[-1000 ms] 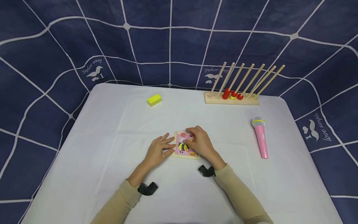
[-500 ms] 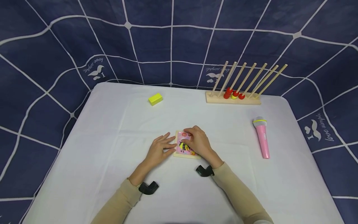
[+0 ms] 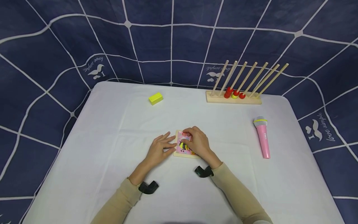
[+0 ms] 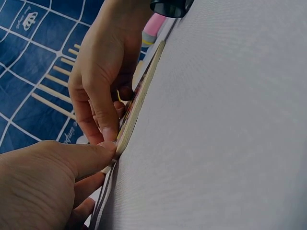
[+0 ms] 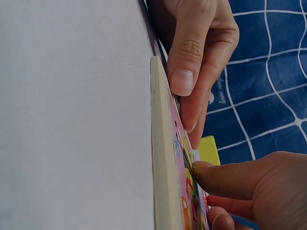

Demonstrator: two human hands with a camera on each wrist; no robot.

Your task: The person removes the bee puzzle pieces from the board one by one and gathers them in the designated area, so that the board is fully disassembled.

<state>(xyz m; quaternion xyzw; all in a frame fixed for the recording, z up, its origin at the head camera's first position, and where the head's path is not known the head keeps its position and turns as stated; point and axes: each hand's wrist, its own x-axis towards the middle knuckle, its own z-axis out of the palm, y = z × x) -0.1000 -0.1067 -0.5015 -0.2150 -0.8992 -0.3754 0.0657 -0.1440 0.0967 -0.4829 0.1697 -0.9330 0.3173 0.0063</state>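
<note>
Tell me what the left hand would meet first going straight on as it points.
The bee puzzle, at its left edge, where the fingertips of the left hand seem to touch; past that, probably the right hand.

Left sleeve (image 3: 117, 202) and right sleeve (image 3: 239, 194): long, plain tan cloth, lightly creased, ending at the wrists. Right sleeve has a pale patch (image 3: 263, 221) on it at the bottom of the head view, cut off, can't identify. One black unit per wrist: left wrist unit (image 3: 149, 187) and right wrist unit (image 3: 204, 171), both stubby, elbow-shaped. Right one's end looks round and dark in the left-wrist view. Hands bare, left (image 3: 158, 150) and right (image 3: 199, 142). Left thumbnail (image 5: 183, 79) short.
</note>
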